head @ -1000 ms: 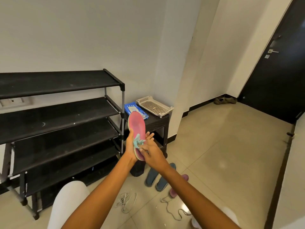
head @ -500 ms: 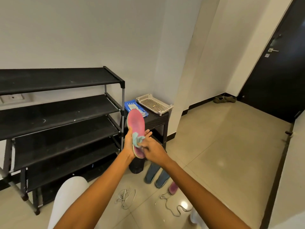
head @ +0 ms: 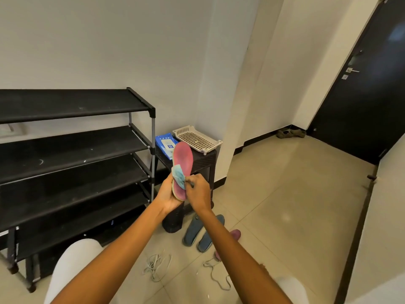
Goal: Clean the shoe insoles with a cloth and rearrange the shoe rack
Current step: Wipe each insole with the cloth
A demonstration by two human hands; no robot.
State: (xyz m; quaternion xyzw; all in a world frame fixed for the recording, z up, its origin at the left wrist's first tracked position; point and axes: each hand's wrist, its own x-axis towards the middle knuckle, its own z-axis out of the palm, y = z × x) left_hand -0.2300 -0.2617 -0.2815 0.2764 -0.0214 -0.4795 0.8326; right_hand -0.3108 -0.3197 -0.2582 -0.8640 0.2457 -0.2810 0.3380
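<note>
Open floor (head: 285, 194) rightward — shoe rack (head: 72, 150), stool (head: 203, 159) leftward

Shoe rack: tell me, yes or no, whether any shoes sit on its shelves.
No, the shoe rack shows only bare black shelves.

Shoe rack (head: 72, 150): set against the wall at left. Small stand (head: 198, 163): placed just right of the rack; a wipes pack (head: 165, 143) and a perforated tray (head: 197, 139) are laid on it, tray to the right. Insole (head: 183, 163): held upright before the stand. Two insoles (head: 200, 232) and loose laces (head: 156, 265): laid on the floor below. Door (head: 368, 95): at far right.
</note>
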